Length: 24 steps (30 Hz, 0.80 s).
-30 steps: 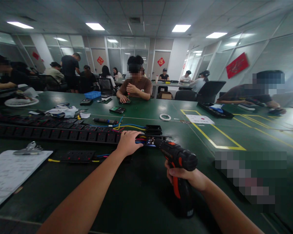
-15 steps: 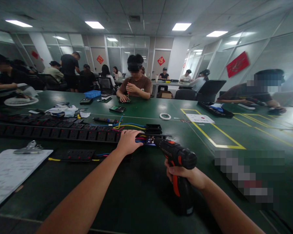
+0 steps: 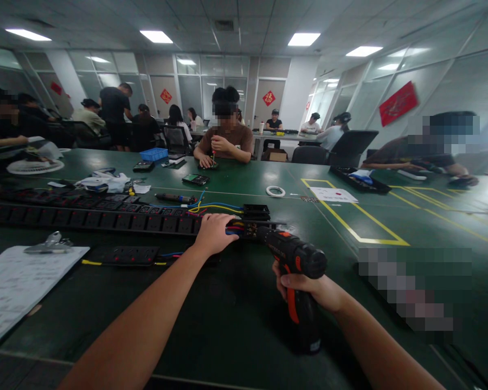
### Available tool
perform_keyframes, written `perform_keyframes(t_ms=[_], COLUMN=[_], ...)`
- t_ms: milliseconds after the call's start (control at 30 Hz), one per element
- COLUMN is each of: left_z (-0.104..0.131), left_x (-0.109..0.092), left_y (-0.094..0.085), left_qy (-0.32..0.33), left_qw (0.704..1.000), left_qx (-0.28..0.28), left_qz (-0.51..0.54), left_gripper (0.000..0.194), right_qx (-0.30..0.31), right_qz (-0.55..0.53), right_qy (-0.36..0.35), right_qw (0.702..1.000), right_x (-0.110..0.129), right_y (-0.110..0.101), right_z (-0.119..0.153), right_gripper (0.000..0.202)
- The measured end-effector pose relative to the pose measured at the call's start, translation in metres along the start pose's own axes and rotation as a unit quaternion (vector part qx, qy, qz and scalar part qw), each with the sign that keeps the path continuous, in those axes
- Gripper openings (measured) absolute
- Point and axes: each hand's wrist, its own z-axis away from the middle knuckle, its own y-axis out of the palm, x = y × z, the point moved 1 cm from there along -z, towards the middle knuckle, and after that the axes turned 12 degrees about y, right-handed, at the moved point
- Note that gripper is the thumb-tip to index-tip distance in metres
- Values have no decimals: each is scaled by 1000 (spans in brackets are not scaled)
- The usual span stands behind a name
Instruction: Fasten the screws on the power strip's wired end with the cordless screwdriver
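1. Lying across the green table: the black socket strip, wires showing near its right end.
2. Left hand clasps it there — fingers curled over.
3. Right hand — fingers wrapped round the drill, its nose at that end.

Forearms angled inward, left grip — palm down, right grip — curled
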Motion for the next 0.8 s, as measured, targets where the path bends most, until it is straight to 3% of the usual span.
perform_keyframes(t_ms=[800], left_z=[0], left_x=[-1], left_y=[-1], left_qy=[-5], left_qw=[1000], left_qx=[10], left_qz=[7], left_gripper=[57], right_qx=[-7], right_qz=[21], right_qy=[-2], right_qw=[1000], right_x=[3], right_y=[-2], right_z=[1], right_gripper=[41])
